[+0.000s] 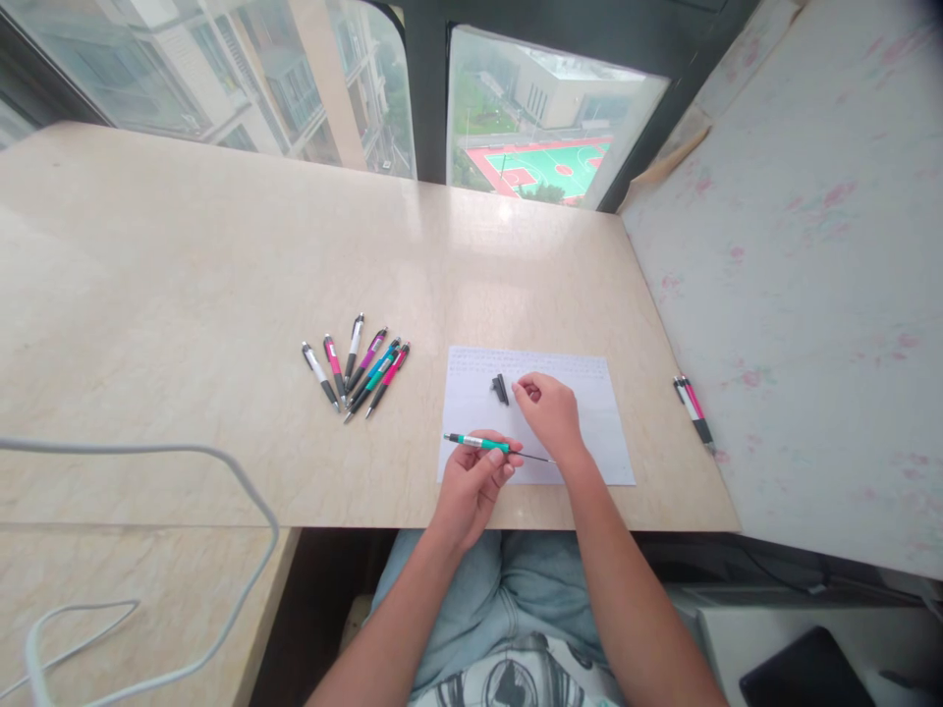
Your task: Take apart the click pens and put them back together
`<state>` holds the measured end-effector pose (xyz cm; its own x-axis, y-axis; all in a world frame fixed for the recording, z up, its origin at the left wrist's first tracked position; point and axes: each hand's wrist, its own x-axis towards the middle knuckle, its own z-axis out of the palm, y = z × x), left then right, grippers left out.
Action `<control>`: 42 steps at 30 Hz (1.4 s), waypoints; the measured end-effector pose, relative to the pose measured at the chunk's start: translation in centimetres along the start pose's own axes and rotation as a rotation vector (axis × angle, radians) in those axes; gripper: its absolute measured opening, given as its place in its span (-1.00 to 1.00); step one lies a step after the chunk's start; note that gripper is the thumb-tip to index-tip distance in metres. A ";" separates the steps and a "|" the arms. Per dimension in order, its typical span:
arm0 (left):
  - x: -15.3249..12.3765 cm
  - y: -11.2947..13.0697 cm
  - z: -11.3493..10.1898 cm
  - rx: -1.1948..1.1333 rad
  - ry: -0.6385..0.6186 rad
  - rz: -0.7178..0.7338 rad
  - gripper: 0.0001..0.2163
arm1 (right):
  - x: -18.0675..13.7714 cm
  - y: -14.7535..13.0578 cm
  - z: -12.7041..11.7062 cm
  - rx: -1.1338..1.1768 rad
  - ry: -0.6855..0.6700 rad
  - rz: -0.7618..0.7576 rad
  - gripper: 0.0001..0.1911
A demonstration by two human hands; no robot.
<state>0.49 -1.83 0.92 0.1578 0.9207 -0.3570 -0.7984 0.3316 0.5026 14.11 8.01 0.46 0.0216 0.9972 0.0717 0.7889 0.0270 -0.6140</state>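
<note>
My left hand (471, 481) is closed around a green and silver pen barrel (477, 443), held level over the near edge of a white sheet of paper (589, 432). A thin dark refill (531, 457) sticks out to the right of the barrel, under my right wrist. My right hand (549, 412) rests on the paper with fingers curled, its fingertips close to a small black pen part (501, 389) lying on the sheet. I cannot make out anything inside the right fingers.
Several pens (360, 371) in pink, purple, blue and green lie fanned out on the beige marble table (184, 295), left of the paper. Two more pens (693, 409) lie at the table's right edge. A white cable (221, 609) loops at lower left. Windows are behind.
</note>
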 end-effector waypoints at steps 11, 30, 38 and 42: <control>0.1 -0.2 -0.2 0.005 0.007 0.002 -0.82 | 0.0 0.3 0.1 -0.054 -0.003 -0.037 -0.83; 0.1 -0.4 0.1 0.156 0.008 0.043 -0.86 | -7.6 1.4 -10.3 0.092 -0.394 -0.194 -0.83; 0.3 -0.4 0.1 0.126 0.050 0.075 -0.86 | -6.7 5.1 -9.2 0.023 -0.173 0.017 -0.85; 0.2 -0.4 0.2 0.127 0.062 0.068 -0.85 | -4.7 3.2 -5.9 0.029 -0.108 0.043 -0.83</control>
<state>0.94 -1.70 0.83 0.0668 0.9288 -0.3645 -0.7258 0.2959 0.6211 20.20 3.00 2.77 -0.0125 0.9992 -0.0389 0.7707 -0.0151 -0.6370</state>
